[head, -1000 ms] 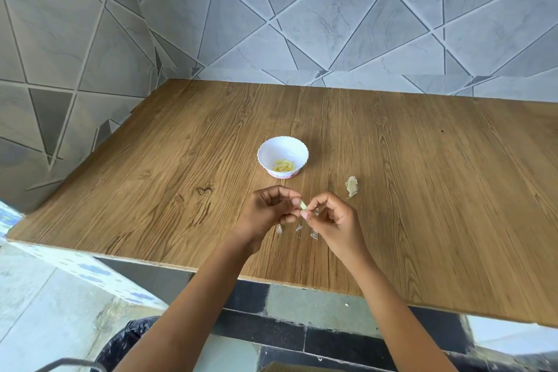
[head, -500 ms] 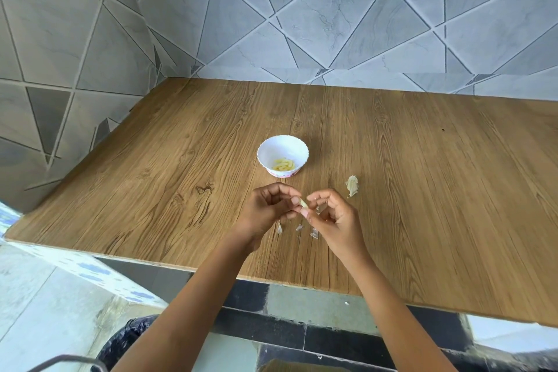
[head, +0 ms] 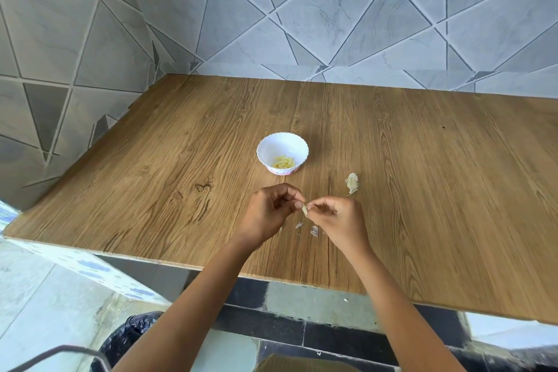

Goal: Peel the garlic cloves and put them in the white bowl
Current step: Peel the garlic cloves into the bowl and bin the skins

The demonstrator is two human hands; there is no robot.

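Note:
A small garlic clove is pinched between both hands above the wooden table. My left hand holds its left side with curled fingers. My right hand pinches its right side at the fingertips. The white bowl stands just beyond the hands and holds several peeled yellowish cloves. An unpeeled piece of garlic lies on the table to the right of the bowl, beyond my right hand.
Small scraps of garlic skin lie on the wooden table under the hands. Tiled walls close the table at the back and left. The table's front edge runs just below my wrists.
The hands have stayed in place, with small finger movements on the clove. The bowl and the loose garlic piece have not moved.

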